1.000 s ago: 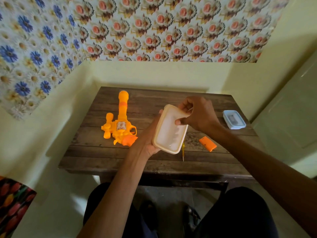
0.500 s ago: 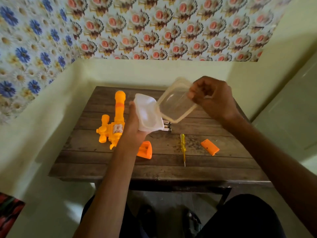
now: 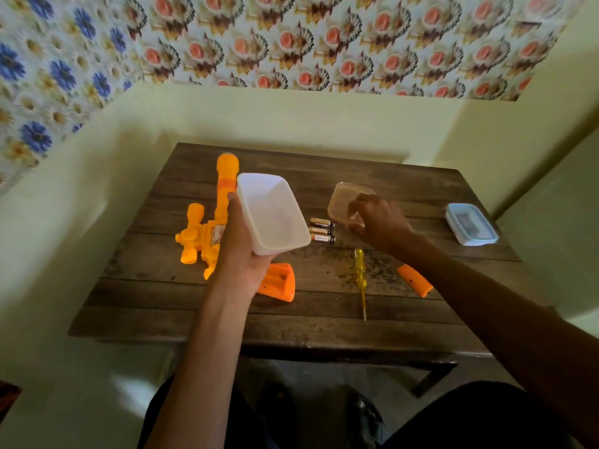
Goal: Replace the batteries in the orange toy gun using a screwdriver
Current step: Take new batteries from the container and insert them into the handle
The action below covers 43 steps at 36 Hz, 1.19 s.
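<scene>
Left hand (image 3: 241,254) grips tilted white tub (image 3: 272,212), centre; right hand (image 3: 376,222) holds clear lid (image 3: 343,202) beside batteries (image 3: 321,230) on tabletop (image 3: 324,322). Toy gun (image 3: 207,234) left of centre, screwdriver (image 3: 360,273) below batteries. Risk: lid nudges loose batteries, they roll off.

dark plank tabletop (image 3: 324,325), worn, boards running left to right, far edge by the back wall. lower walls (image 3: 291,121) plain pale yellow. above them, wallpaper: pink-red flowers (image 3: 356,43) on the back wall, blue flowers (image 3: 48,76) on the left wall. pale floor (image 3: 81,400), soft bright patch below the tabletop's near-left corner. light dim, warm.
</scene>
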Available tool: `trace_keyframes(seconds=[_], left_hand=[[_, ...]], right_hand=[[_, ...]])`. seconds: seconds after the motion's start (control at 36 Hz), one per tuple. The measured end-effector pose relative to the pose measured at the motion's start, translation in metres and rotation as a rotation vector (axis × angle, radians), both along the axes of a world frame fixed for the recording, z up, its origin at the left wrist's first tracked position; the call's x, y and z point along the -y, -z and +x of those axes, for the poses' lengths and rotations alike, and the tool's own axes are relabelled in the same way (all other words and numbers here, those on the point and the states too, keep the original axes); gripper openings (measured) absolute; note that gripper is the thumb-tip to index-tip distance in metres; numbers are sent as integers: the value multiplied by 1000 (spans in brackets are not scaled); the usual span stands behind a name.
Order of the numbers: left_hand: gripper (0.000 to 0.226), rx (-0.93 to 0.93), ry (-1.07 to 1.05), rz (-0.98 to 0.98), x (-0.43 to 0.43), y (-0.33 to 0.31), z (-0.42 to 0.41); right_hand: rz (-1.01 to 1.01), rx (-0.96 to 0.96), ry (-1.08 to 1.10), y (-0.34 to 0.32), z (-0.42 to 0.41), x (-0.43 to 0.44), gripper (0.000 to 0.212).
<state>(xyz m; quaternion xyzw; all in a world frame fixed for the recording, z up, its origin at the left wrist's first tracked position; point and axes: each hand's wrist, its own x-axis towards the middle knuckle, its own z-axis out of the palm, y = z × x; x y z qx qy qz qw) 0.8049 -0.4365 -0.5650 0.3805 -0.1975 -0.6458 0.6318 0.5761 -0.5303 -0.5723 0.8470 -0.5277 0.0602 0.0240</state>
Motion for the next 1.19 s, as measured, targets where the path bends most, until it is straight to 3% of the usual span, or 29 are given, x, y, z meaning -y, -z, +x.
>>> trace_keyframes(seconds=[0.08, 0.19, 0.25, 0.36, 0.56, 0.72, 0.83, 0.89, 0.97, 1.03, 1.06, 1.14, 1.19], left_hand=[[59, -39, 10, 9, 1, -2, 0], [58, -43, -13, 14, -2, -6, -1], [59, -32, -2, -4, -3, -9, -1], [55, -52, -10, -9, -5, -12, 0], [42, -74, 5, -64, -4, -15, 5], [53, -54, -41, -62, -2, -15, 6], [57, -45, -75, -35, -2, -8, 8], [57, -45, -103, -14, -1, -4, 7], [57, -55, -130, 36, 0, 1, 5], [56, -85, -141, 69, 0, 0, -2], [54, -106, -137, 68, 1, -2, -6], [47, -143, -119, 22, 1, -6, -18], [41, -212, -125, 67, 0, -7, -21]], right_hand=[[3, -32, -12, -6, 12, 4, 22], [-12, 144, -165, -8, 34, 0, 36], [-32, 43, -275, -3, 47, -4, 35], [-80, -273, -366, 18, 61, -6, 55], [-6, -271, -436, 19, 71, -1, 47], [134, -57, -255, 14, 87, -6, 36], [171, 111, -103, 6, 96, 0, 14], [105, 255, 30, -14, 101, 2, 26], [81, 632, 174, -51, 110, 2, 39], [75, 689, 150, -70, 120, -6, 38], [89, 640, 110, -76, 126, -12, 38], [28, 253, -42, -77, 139, -30, 30], [41, 164, -85, -71, 143, -36, 28]])
